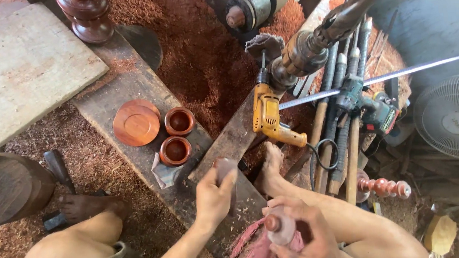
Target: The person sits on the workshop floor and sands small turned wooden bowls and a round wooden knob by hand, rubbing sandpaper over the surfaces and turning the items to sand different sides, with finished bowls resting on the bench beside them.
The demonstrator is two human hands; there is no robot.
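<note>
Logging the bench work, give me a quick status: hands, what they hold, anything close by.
Left hand grips a small blurred wooden piece. Right hand holds a round reddish-brown turned wooden part. Pink cloth beneath; two small reddish-brown wooden bowls on the plank nearby.

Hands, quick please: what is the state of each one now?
Left hand: closed around a small blurred piece, raised over the plank.
Right hand: closed on a small round wooden piece, over a pink cloth.
</note>
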